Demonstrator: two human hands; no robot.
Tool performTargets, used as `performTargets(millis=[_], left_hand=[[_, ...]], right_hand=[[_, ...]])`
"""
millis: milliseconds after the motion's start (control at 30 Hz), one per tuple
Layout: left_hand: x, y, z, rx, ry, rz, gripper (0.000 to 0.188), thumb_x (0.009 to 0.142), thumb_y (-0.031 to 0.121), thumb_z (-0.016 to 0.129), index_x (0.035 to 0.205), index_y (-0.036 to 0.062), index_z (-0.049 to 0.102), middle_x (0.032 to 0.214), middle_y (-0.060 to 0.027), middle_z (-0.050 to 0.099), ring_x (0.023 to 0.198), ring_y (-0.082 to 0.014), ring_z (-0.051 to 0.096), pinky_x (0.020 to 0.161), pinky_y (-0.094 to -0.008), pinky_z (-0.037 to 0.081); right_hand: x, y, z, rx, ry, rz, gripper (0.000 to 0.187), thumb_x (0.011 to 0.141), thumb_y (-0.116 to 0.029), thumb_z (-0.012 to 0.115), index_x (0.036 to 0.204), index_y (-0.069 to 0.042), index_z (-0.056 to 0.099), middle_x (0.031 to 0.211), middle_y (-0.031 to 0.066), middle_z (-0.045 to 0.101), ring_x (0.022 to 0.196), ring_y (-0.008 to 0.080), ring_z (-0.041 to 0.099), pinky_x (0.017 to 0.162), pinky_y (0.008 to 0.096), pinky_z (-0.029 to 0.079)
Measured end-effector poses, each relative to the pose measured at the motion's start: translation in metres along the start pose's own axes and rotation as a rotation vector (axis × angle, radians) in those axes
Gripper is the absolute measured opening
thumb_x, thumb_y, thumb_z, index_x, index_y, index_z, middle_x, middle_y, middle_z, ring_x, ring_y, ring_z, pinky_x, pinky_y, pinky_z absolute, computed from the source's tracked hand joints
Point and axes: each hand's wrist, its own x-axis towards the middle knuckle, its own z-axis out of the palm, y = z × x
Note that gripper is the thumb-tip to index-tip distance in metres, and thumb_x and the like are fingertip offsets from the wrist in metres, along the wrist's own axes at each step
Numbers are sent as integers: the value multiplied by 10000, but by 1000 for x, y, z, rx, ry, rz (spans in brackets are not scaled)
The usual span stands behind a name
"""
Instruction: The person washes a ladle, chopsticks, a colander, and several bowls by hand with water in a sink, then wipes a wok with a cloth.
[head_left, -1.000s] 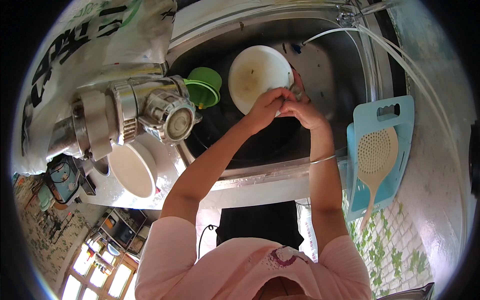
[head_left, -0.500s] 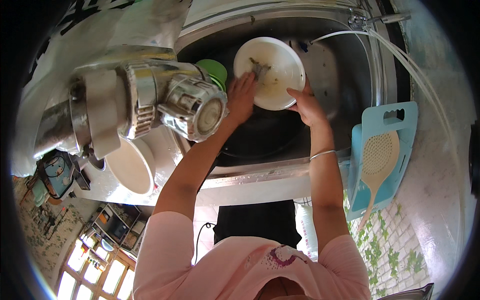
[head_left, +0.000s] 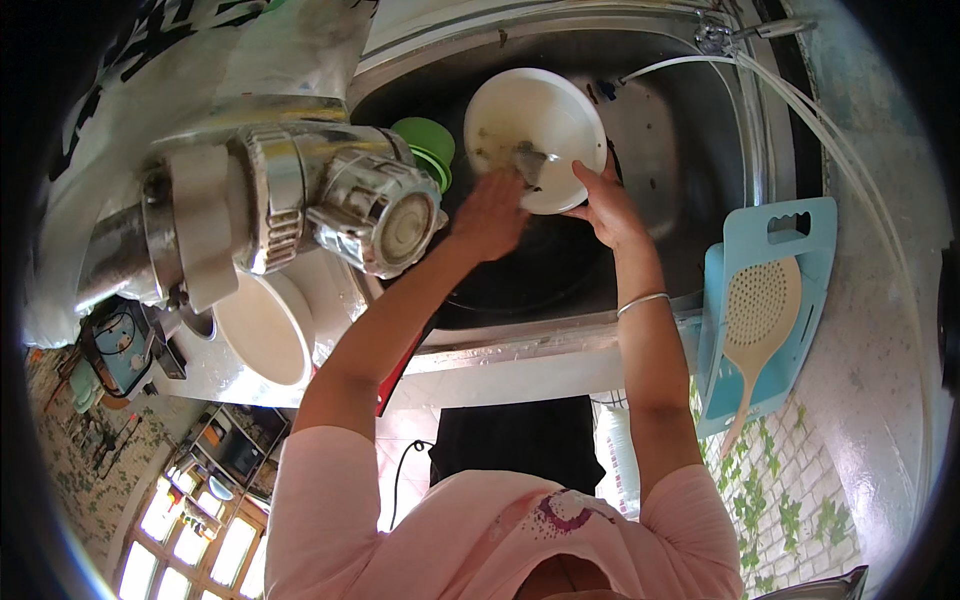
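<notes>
- Left hand (head_left: 490, 215): farther right than half a second ago; I cannot tell whether its blurred fingers are apart.
- Dark clump (head_left: 528, 158): lower now, beside those fingers.
- White bowl (head_left: 515, 105): round, specked inside, right rim clamped by the fingers of the right hand (head_left: 610, 207).

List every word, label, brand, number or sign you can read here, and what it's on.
No text can be quoted.
Pale plastic sheet, upper left: bold black marks, folded and cut off; no whole word legible.
White sack below the counter: reddish print, too small to read.
Pink shirt: purple design, no legible word.
White bowl: no lettering visible.
</notes>
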Motion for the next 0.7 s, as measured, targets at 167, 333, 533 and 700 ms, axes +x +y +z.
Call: performTargets(millis=[167,333,533,700], left_hand=[[20,78,4,-888,104,11,301,856,148,544,1109,-2,481,1138,-197,496,1107,-340,465,942,-389,367],[4,7,17,-520,327,53,219,755,71,657,948,49,558,856,-111,547,798,-281,535,741,-370,437],[22,14,0,-547,85,102,204,729,116,694,862,58,550,715,-76,525,687,-235,520,633,-353,423],[40,24,-2,-597,7,95,195,714,116,693,800,49,531,673,-83,540,655,-247,539,600,-371,427]], right_hand=[[6,0,-12,-86,18,76,524,897,-188,493,1370,-218,271,1247,92,455,1043,212,524,709,397,535],[1,-4,-5,-98,47,23,480,901,-200,478,1348,-196,303,1229,95,474,1026,216,536,732,380,535],[1,-3,-5,-162,27,37,559,863,-193,533,1368,-188,292,1263,92,456,1086,249,513,735,395,528],[1,-4,-2,-223,80,-12,588,789,-82,478,1350,-178,331,1210,93,499,1069,228,511,753,360,508]])
